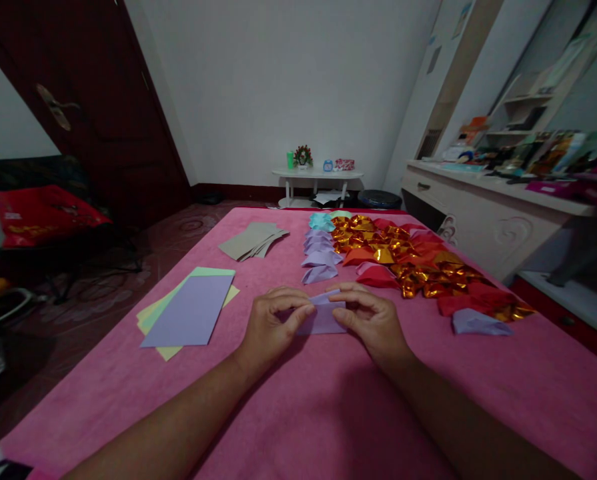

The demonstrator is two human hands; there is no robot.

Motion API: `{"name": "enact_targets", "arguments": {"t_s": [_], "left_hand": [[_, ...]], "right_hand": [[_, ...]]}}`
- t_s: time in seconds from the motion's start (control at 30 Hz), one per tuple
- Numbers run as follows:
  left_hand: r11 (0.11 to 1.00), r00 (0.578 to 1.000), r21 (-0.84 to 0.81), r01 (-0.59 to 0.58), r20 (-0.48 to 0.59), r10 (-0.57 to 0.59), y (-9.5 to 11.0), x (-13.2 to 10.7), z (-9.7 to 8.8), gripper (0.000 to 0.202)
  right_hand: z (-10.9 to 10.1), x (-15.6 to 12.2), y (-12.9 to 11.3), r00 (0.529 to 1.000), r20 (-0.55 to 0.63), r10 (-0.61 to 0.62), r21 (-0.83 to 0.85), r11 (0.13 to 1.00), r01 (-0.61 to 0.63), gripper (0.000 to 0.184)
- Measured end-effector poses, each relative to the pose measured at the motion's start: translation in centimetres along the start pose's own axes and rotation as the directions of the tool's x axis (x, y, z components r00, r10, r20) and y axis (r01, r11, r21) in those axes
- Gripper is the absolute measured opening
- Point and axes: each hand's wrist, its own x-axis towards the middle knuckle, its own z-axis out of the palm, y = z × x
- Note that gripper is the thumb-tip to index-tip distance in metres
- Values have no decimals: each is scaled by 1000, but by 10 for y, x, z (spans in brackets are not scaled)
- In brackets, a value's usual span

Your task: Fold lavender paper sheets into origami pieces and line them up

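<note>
A partly folded sheet of purple paper (pixel 323 323) is between my two hands at the middle of the pink-covered table (pixel 298 400). My left hand (pixel 278 320) pinches its left side between thumb and fingers. On the right side, my right hand (pixel 371 317) grips it the same way, thumb in front and fingers behind. The paper's upper edge rises to a slanted fold between the fingertips; its ends are partly hidden by my hands. Just beyond lie folded purple paper pieces (pixel 321 259) in a row.
Left of my hands lies a stack of purple, green and yellow sheets (pixel 191 310), with grey sheets (pixel 255 241) fanned out farther back. Red and shiny gold folded pieces (pixel 403 250) cover the back right. A single purple folded piece (pixel 481 323) sits near the right edge.
</note>
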Motion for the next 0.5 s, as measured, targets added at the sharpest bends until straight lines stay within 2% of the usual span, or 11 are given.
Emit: {"name": "enact_targets", "arguments": {"t_s": [0.1,0.2,0.3,0.5], "left_hand": [[997,998,-45,62,5,-62,2,-1,0,14],[994,996,-70,79,40,-76,2,-1,1,15],[995,996,-67,67,57,-64,1,-2,2,13],[999,998,-33,-5,66,7,2,-1,1,13]], "right_hand": [[0,-1,2,998,-67,7,22,1000,-5,9],[0,-1,4,995,-95,-20,10,1000,21,6],[1,-2,4,994,-104,-37,-11,999,36,7],[4,-7,-1,989,-145,33,11,999,-32,9]]}}
